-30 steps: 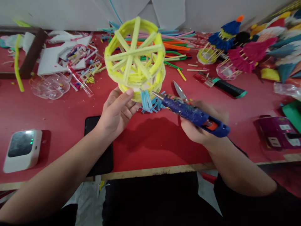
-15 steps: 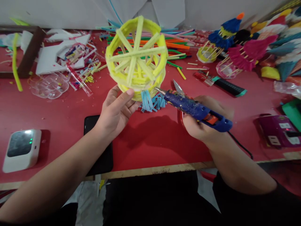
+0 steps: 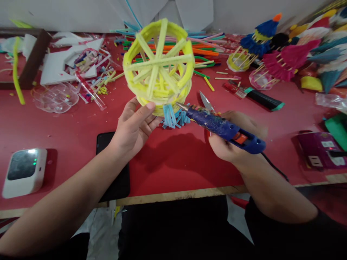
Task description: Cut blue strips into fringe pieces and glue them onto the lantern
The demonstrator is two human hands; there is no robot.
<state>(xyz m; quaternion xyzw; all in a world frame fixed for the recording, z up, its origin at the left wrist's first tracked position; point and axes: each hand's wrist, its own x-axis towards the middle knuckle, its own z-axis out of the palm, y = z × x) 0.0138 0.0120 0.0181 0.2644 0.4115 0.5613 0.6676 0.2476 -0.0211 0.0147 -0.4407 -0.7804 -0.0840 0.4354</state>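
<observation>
My left hand [image 3: 134, 126] grips the lower rim of a yellow wheel-shaped craft [image 3: 155, 62], thumb in front and fingers behind. It is a round frame with fuzzy crossing spokes, tilted to face me. Short light-blue strips [image 3: 170, 116] show at its lower edge; I cannot tell whether they are fixed to it or lie on the table behind. In my right hand [image 3: 230, 139] is a blue, glue-stained hot glue gun [image 3: 217, 124]. Its metal nozzle points left, at or very near the lower right rim. Scissors [image 3: 206, 101] lie partly hidden behind the gun.
A black phone [image 3: 116, 184] and a white device [image 3: 25, 173] lie on the red table [image 3: 173, 162]. Colourful pipe cleaners [image 3: 203, 50] are piled at the back. A utility knife [image 3: 264, 99], small dressed figures [image 3: 291, 61] and a purple power box [image 3: 322, 150] stand to the right.
The glue gun's nozzle has shifted slightly left and down along the lower rim. The yellow craft has moved a touch to the right, still in my left hand.
</observation>
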